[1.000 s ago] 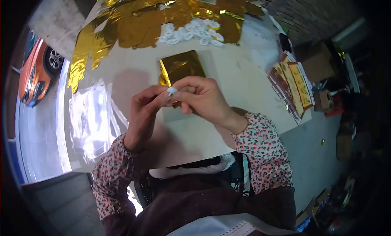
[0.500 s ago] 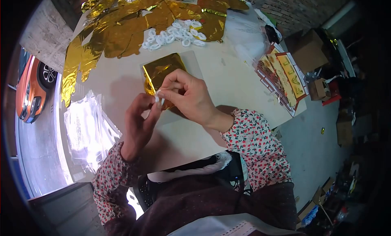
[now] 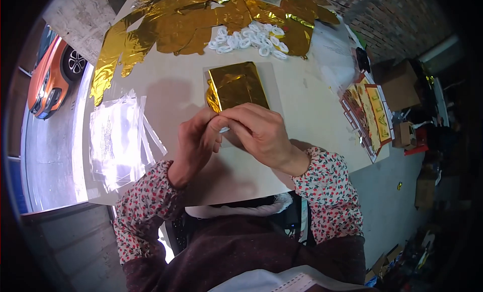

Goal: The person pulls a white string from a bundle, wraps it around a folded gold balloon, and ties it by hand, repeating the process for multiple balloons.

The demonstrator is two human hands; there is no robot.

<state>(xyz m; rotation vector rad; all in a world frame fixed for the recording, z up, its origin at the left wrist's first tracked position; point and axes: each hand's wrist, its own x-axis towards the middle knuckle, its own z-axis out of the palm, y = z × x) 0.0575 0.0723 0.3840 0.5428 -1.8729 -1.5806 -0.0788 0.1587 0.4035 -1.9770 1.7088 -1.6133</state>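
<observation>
Just on the near side of the gold packet (image 3: 239, 85), left hand (image 3: 196, 140) and right hand (image 3: 264, 135) pinch a mostly hidden white piece (image 3: 224, 130), work favoring light, steady fingertips; beyond the packet lie white rings (image 3: 245, 42), then gold foil (image 3: 183, 32).

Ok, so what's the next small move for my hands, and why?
I'd probably lower the small white piece onto the folded, shiny gold foil packet: your left hand and right hand meet around the piece, and the packet lies just beyond them on a clear plastic sheet, its far part uncovered.
</observation>
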